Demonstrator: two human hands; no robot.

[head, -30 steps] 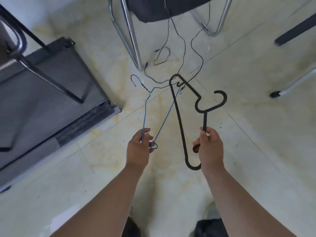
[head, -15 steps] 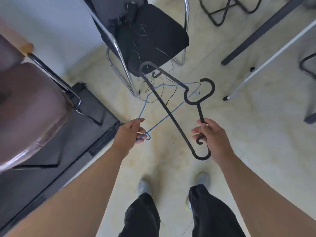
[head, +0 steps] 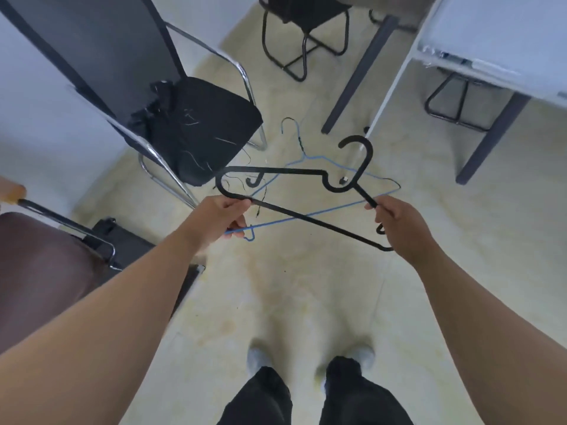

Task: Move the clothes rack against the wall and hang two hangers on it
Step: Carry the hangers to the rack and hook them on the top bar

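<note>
Two hangers are held in the air over the tiled floor. My right hand (head: 402,225) grips the right end of a black plastic hanger (head: 294,172), whose hook points up and away. A thin blue wire hanger (head: 325,212) lies crossed under the black one, with its hook far from me. My left hand (head: 221,214) is closed on the blue hanger's near corner, and its fingers also touch the black hanger's left end. No clothes rack can be made out with certainty.
A black chair (head: 196,130) with a chrome frame stands at the left, thin wires trailing from its seat. A brown seat (head: 36,271) and dark base sit at the lower left. A white table (head: 497,50) and another black chair (head: 306,29) stand ahead. My feet are below.
I have straightened up, lifting both hangers off the floor. The hangers have swung from pointing away to lying nearly level and crossed. My hands have moved further apart.
</note>
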